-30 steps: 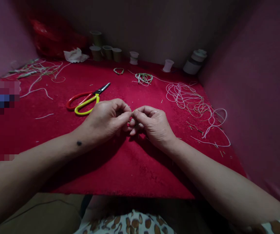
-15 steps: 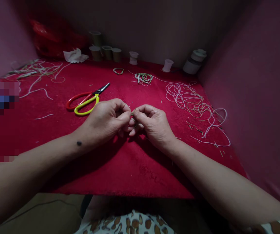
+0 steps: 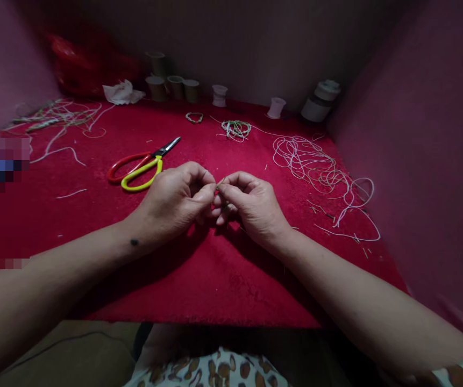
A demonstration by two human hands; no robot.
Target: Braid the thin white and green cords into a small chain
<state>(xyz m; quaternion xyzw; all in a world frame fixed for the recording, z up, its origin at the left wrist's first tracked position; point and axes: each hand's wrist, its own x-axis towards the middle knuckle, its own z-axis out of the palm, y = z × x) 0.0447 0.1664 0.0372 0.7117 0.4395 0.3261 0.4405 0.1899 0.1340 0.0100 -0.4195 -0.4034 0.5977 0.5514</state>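
Note:
Over the middle of the red cloth, my left hand (image 3: 180, 193) and my right hand (image 3: 251, 204) meet fingertip to fingertip. Each is closed in a pinch on a thin greenish cord (image 3: 220, 184), of which only a short bit shows between the fingers. The rest of the cord is hidden by my hands. Just beyond my left hand lie scissors (image 3: 142, 171) with one red and one yellow handle, blades pointing away to the right. Farther off, a small bundle of white and green knotted cord (image 3: 236, 129) and a little cord ring (image 3: 194, 117) rest on the cloth.
Loose pale cord (image 3: 304, 158) tangles on the right, with short clippings nearby. More cords (image 3: 62, 115) lie at the far left. Along the back stand several thread spools (image 3: 156, 88), a white jar (image 3: 320, 101), crumpled tissue (image 3: 123, 92) and a red plastic bag (image 3: 90, 64).
Both hands keep the same pinch, with only tiny finger shifts. The whole view has slid very slightly, and the things on the cloth lie as before.

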